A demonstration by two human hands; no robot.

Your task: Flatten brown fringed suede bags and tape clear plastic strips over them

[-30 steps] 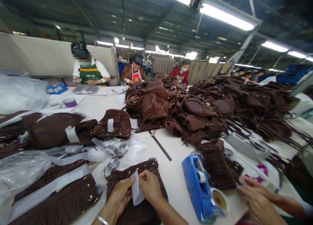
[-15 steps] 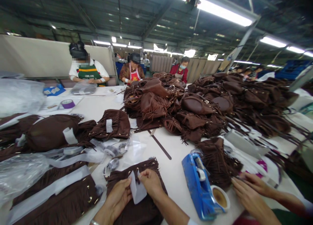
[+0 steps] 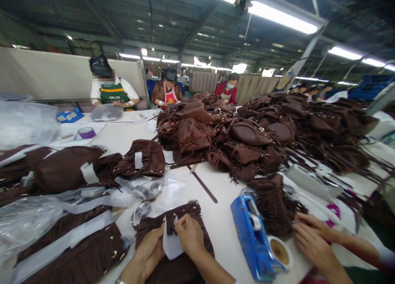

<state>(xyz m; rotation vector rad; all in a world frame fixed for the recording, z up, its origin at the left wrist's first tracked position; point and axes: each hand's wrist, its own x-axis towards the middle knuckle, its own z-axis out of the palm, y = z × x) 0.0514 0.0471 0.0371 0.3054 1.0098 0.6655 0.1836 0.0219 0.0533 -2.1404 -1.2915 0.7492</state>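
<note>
A dark brown fringed bag (image 3: 173, 273) lies on the table in front of me. Over it is a small, folded piece of white wrapping sheet (image 3: 171, 243). My left hand (image 3: 149, 251) pinches the sheet's left side between thumb and fingers. At its upper right edge, my right hand (image 3: 190, 234) is closed, thumb against forefinger, with the fingertips partly hidden. Between the two hands a dark cord or tassel of the bag shows behind the sheet's notch.
A blue tape dispenser (image 3: 251, 238) stands right of the bag, beside a tape roll (image 3: 280, 251). A co-worker's hands (image 3: 314, 238) work at another fringed bag (image 3: 271, 204). Brown bags (image 3: 197, 132) are heaped behind. Wrapped bags (image 3: 70, 247) and clear plastic (image 3: 27, 222) lie left.
My right hand has shifted slightly, turning over the sheet's right flap and covering more of it. The sheet now hangs a little lower and further left.
</note>
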